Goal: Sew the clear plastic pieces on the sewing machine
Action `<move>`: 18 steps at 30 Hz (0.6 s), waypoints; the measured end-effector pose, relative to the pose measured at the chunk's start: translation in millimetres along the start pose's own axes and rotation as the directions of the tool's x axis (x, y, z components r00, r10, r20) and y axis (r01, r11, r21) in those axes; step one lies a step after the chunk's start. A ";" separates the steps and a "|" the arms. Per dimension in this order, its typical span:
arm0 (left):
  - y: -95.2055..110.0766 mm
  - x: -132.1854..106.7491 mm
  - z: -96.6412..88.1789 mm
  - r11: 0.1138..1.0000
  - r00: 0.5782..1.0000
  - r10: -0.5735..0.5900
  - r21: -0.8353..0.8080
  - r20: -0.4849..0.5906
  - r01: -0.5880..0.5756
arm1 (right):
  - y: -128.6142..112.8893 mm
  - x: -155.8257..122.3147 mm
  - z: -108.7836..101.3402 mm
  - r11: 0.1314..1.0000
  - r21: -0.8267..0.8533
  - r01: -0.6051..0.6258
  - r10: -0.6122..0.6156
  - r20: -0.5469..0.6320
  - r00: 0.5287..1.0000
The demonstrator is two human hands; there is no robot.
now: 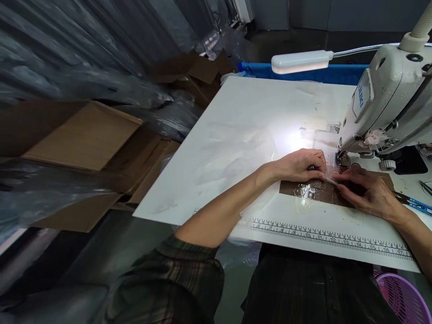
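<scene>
My left hand [300,164] rests on the white table with its fingers curled, pinching a clear plastic sheet [312,191] in front of the sewing machine's presser foot [341,159]. My right hand [366,191] lies beside it, fingers pressed down on the same plastic over a brown patch [305,188] of the table. The fingertips of both hands meet just before the needle. The white sewing machine [384,103] stands at the right.
A white lamp [299,61] on a flexible neck hangs over the white table [236,135]. A printed ruler [324,236] runs along the front edge. Blue scissors [416,204] lie right of my right hand. Cardboard boxes [84,139] stand left; a purple basket [405,297] sits lower right.
</scene>
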State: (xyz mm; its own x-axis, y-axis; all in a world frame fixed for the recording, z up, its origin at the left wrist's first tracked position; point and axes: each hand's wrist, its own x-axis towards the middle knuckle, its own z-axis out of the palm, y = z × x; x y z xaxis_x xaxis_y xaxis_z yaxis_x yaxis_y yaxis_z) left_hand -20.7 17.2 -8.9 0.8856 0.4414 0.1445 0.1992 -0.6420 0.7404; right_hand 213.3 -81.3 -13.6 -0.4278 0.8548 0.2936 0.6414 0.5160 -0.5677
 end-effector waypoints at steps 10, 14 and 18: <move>-1.5 -1.4 0.1 0.998 0.998 0.057 0.001 -0.024 -0.057 | -3.3 2.1 7.9 0.999 -0.041 -0.033 0.031 -0.041 0.999; 1.2 -1.3 3.2 0.991 0.995 0.094 0.105 -0.043 -0.089 | -6.3 3.3 6.6 1.000 0.000 -0.030 0.030 -0.048 0.998; 4.3 0.5 8.8 0.976 0.985 0.151 0.170 -0.080 -0.136 | -5.8 4.1 2.3 0.995 0.083 -0.062 0.068 -0.064 0.996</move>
State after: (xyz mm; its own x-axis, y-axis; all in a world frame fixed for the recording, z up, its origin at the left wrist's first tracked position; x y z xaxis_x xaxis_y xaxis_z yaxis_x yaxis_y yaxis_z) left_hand -15.6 9.2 -11.4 0.8690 0.3879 0.3072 0.1451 -0.7933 0.5913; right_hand 206.3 -80.9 -10.8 -0.3418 0.8896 0.3029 0.6121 0.4553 -0.6465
